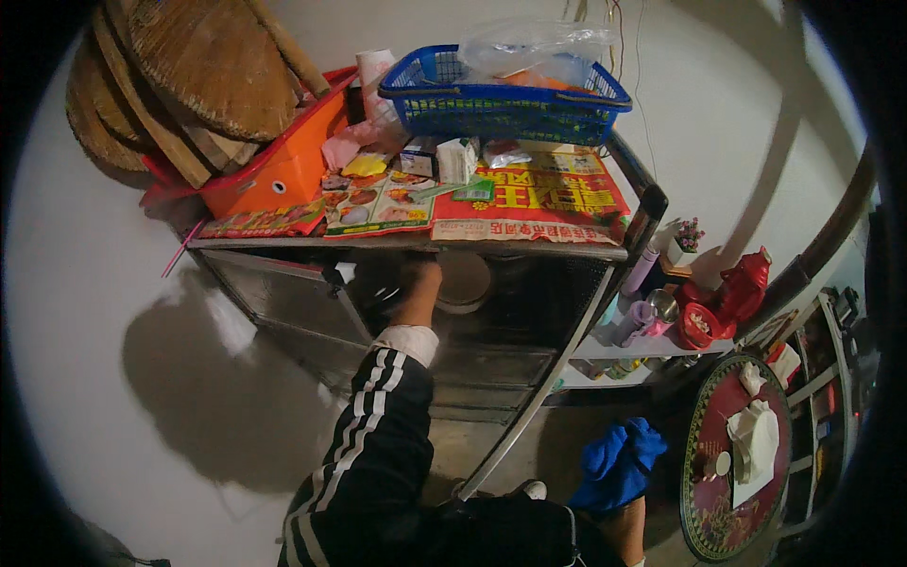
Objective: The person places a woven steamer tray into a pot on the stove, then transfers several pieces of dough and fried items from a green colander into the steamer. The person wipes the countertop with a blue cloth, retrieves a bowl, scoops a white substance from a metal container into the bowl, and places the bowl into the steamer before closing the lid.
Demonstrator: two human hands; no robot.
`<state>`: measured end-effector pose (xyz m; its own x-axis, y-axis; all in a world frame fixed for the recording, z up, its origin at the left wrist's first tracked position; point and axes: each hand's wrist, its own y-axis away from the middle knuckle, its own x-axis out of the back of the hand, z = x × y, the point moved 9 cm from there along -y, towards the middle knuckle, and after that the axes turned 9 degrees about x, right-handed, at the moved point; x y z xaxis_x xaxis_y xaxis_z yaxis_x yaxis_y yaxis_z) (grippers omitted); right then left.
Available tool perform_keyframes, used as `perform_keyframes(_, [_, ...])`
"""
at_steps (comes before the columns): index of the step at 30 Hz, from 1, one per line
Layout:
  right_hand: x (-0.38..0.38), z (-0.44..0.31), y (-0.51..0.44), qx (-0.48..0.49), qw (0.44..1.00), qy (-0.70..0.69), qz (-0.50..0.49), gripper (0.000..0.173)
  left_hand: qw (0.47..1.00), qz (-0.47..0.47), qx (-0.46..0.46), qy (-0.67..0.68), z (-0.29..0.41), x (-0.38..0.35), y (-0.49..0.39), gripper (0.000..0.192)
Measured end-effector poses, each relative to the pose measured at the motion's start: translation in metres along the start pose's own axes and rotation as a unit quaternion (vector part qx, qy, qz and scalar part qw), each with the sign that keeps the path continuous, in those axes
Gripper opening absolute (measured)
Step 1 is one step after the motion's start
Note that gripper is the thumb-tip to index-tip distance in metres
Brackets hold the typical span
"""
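My left hand (424,276) reaches under the tabletop into the open, dark front of a metal-framed cabinet (489,395). Its fingers are lost in shadow and blur, so what they touch cannot be made out. A round, lidlike brown object (464,280) lies inside, just right of that hand. The cabinet's screened door panel (276,287) is on the left. Low on the right, my right hand (631,528) holds a bunched blue cloth (616,464); the cloth covers most of its fingers.
On the cabinet top stand a blue plastic basket (503,117) and an orange bin (283,173) bearing round wooden boards (212,64). Printed flyers (524,198) cover the surface. To the right are a shelf (638,347) with cups and a red thermos (744,287), and a round red table (708,489).
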<state>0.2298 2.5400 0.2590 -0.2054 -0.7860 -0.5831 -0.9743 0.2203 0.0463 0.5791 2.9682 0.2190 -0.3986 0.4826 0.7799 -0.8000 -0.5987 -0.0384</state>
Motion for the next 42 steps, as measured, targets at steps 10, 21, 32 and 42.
perform_keyframes(10, [-0.062, -0.05, 0.019, 0.385, 0.648, 0.612, -0.239, 0.023, 0.972, -0.007, -0.124, 0.198, 0.085, 0.076, 0.026, 0.048])
perform_keyframes(21, [0.006, -0.004, -0.02, 0.015, 0.999, -0.048, 0.003, 0.026, 0.913, -0.225, -0.309, 0.145, 0.133, -0.059, 0.167, 0.049])
perform_keyframes(32, [0.001, -0.012, -0.014, -0.014, 0.999, 0.037, -0.035, 0.027, 0.904, -0.226, -0.329, 0.156, 0.11, -0.09, 0.203, 0.051])
perform_keyframes(42, [-0.03, 0.001, -0.016, 0.102, 0.894, 0.41, -0.147, 0.027, 0.911, -0.188, -0.118, 0.348, -0.021, -0.055, 0.148, 0.058])
